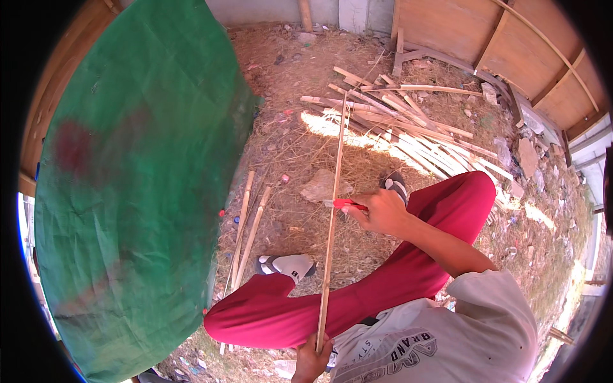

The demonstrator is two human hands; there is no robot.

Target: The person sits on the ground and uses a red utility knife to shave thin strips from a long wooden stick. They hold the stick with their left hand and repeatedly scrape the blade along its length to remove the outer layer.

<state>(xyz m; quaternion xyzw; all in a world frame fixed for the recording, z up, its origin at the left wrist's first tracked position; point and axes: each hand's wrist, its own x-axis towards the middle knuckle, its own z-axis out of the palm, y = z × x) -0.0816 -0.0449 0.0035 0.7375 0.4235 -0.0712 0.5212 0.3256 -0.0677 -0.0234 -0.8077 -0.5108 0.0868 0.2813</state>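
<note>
My left hand (311,361) is closed round the near end of a long, thin strip of wood or bamboo (331,255), close to my waist. The strip slants up and away from me across my left thigh, its far end over the ground in front. In my right hand (381,210) is a red-handled utility knife (350,205), gripped with the fingers wrapped round the handle. Its short blade points left and meets the strip, or lies just over it, about halfway along; I cannot tell whether it cuts in.
A pile of split strips (408,118) lies ahead to the right. Two more strips (246,226) rest by my left foot (287,265). A green sheet (147,191) hangs at the left. Stones (324,185) and straw cover the ground; wooden panels (440,32) stand behind.
</note>
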